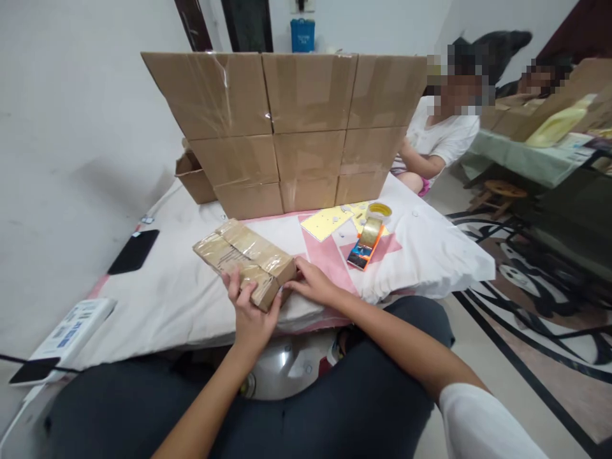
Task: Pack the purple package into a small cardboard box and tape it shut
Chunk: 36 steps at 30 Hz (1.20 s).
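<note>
Parcel: taped cardboard parcel [245,260] lies at the mattress [157,299] near edge, bare sheet to its left.
Left hand [249,313]: fingers curled, gripping parcel's near end.
Right hand [313,284]: fingertips pressed against parcel's right end.
Behind parcel: stacked cartons [296,127].

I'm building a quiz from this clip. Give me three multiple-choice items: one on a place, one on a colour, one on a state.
1. Where does the tape dispenser lie?
A. right of the taped parcel
B. on top of the box stack
C. on the floor

2. What colour is the phone on the bedsheet?
A. white
B. black
C. red

3. How do the hands meet the parcel?
A. both are clear of it
B. only one touches
C. left hand and right hand both touch its near end

Answers: 1 A, it rests on the sheet to the parcel's right. 2 B, it is a dark slab. 3 C, fingers of both press the near end.
</note>
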Each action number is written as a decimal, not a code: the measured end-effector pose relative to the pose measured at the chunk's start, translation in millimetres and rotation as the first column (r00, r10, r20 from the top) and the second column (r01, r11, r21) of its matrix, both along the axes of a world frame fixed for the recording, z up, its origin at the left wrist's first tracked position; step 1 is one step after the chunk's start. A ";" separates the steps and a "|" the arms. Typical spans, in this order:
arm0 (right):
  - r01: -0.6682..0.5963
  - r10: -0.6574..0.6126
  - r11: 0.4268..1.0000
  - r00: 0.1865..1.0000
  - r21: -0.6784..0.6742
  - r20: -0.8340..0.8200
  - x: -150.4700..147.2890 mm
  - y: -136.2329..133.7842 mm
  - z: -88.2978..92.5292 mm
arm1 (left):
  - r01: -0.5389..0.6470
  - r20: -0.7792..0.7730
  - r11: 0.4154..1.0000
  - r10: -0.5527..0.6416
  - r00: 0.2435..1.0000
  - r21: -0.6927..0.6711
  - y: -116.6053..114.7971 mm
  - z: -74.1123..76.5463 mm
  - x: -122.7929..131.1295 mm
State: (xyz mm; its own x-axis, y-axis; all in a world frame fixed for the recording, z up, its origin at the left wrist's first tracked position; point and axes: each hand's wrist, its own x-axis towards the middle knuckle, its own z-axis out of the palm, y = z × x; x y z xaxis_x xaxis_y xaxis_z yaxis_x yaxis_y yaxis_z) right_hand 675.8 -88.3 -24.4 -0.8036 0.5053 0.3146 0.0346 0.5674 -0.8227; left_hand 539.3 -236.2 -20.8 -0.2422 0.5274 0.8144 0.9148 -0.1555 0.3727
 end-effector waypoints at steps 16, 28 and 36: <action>0.362 -0.318 0.923 0.908 0.130 -0.273 75.5 27.8 98.5 | 0.266 -0.092 0.932 -0.251 0.964 0.245 69.9 107.0 55.5; 0.880 -0.857 0.474 0.452 -0.034 -0.248 345.6 106.4 22.3 | 0.769 0.268 0.639 -0.746 0.610 0.031 249.1 24.2 316.8; 0.994 -0.996 0.050 0.042 0.098 0.074 314.4 147.5 -21.9 | 0.719 0.319 0.692 -0.669 0.671 -0.061 335.0 -6.3 343.7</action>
State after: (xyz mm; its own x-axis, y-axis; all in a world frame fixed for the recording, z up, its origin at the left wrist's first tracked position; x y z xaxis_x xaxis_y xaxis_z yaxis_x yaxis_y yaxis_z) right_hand 990.2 59.2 -46.3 0.4362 0.8477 0.3020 0.6488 -0.0637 -0.7582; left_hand 883.0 98.8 -27.2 0.0703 0.7475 0.6605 0.4349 -0.6189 0.6541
